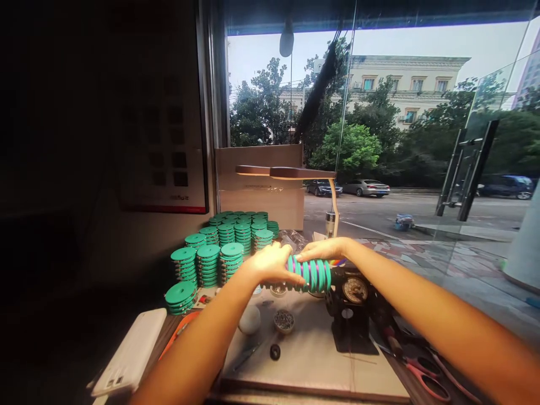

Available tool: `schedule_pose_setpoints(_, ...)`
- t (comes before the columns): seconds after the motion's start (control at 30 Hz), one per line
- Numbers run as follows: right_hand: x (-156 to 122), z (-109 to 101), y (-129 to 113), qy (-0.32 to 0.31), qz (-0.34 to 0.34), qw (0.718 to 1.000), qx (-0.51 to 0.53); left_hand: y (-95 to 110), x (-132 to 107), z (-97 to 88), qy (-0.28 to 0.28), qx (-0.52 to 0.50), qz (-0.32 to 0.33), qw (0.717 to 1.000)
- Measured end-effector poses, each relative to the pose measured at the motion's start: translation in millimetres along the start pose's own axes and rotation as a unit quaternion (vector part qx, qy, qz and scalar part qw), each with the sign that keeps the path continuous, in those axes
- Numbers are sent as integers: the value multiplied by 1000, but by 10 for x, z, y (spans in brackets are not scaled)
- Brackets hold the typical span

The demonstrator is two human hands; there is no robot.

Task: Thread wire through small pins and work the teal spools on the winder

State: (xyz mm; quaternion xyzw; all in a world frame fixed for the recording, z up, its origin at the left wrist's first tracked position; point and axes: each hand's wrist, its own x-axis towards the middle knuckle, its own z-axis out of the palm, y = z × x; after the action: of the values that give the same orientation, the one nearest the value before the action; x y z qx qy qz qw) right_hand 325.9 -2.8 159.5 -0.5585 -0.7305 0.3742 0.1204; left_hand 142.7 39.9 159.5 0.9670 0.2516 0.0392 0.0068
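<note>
A horizontal row of green discs [313,274], with purple showing between some of them, sits on a black bench machine [350,306] that has a round dial on its front. My left hand [270,264] wraps around the left end of that row with fingers closed. My right hand [323,248] lies over the top of the row, fingers curled onto it. Both forearms reach in from the bottom of the view.
Many stacks of green discs [219,250] stand at the left rear. A desk lamp [287,172], a cardboard box [261,183], a white phone [133,351], red-handled scissors [426,377], a small bowl [284,321] and a white ball [250,319] lie around. A window shows a street.
</note>
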Motion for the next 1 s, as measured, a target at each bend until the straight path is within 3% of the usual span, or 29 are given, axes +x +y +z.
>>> schedule_pose_setpoints(0.1, -50, -30, 11, 7, 0, 1000, -12, 38, 0, 60, 22, 8, -8, 1000)
schedule_pose_setpoints(0.27, -167, 48, 65, 35, 2, 999, -26, 36, 37, 60, 1, 7, -3, 1000)
schedule_pose_setpoints(0.43, -228, 274, 94, 176, -37, 976, -126, 34, 62, 5, -25, 7, -10, 1000)
schedule_pose_setpoints(0.53, -237, 334, 96, 220, -39, 963, -153, 78, 46, -27, -38, 12, -12, 999)
schedule_pose_setpoints(0.77, -272, 210, 125, 138, -86, 982, -94, 256, 24, 22, 15, 51, -64, 997)
schedule_pose_setpoints(1.0, -339, 199, 151, 181, -78, 977, -81, 282, 63, 48, 20, 67, -73, 995)
